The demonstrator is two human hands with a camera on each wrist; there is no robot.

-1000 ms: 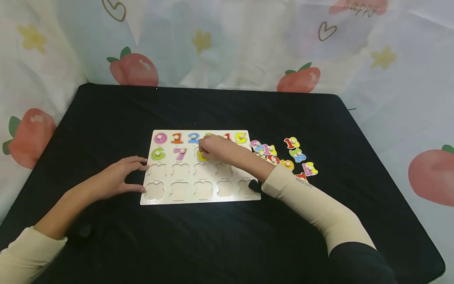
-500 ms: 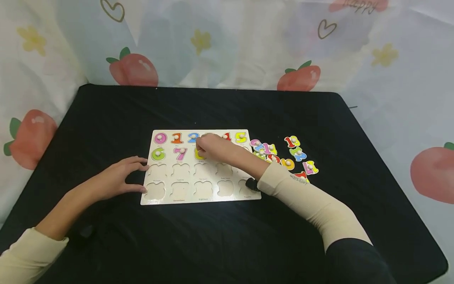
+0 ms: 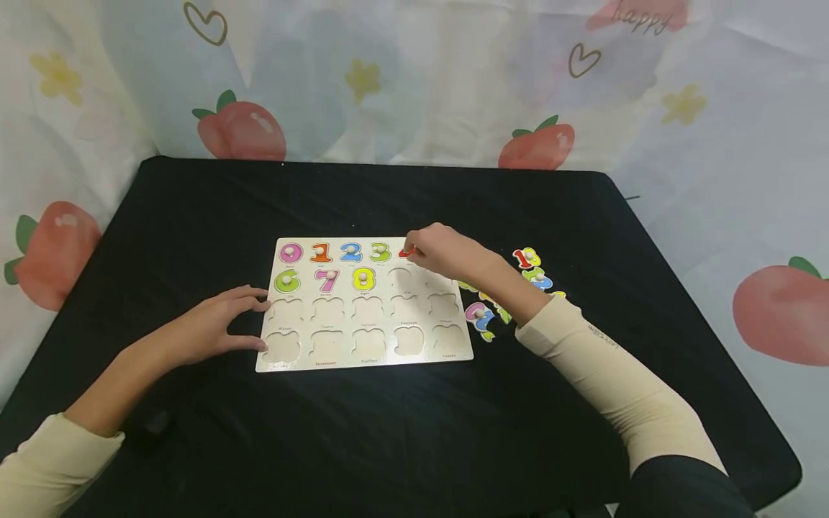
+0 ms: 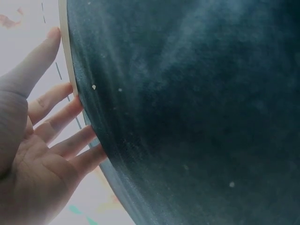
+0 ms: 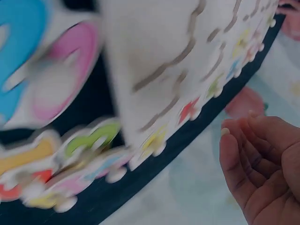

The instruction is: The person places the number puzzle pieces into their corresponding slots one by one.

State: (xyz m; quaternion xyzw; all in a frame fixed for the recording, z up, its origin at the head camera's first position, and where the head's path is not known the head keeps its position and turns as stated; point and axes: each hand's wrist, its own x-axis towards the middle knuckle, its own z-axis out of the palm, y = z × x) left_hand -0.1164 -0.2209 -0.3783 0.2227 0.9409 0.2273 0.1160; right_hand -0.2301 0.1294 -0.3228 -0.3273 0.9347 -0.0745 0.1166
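A white number puzzle board [image 3: 350,364] lies on the black table. Knobbed number pieces sit in its upper rows, among them the yellow 8 [image 3: 364,280], the pink 7 [image 3: 327,281] and the green 6 [image 3: 287,281]. My left hand [image 3: 210,325] touches the board's left edge with fingers spread and fairly straight. Above the board's upper right corner is my right hand [image 3: 447,250], covering the 5 and part of the red 4 [image 5: 189,110]. In the right wrist view its fingers are loosely bent, thumb and fingertips apart, with nothing between them.
Loose number pieces lie right of the board, partly overlapping, such as a pink-and-blue one [image 3: 481,315] and a red-and-yellow one [image 3: 527,257]. The right forearm hides some of them. The black table [image 3: 363,446] reaches back to a printed curtain [image 3: 427,86].
My right hand has moved away from the 8 toward the right, uncovering the 8 in its recess and the green 3. The left hand stays at the board's edge.
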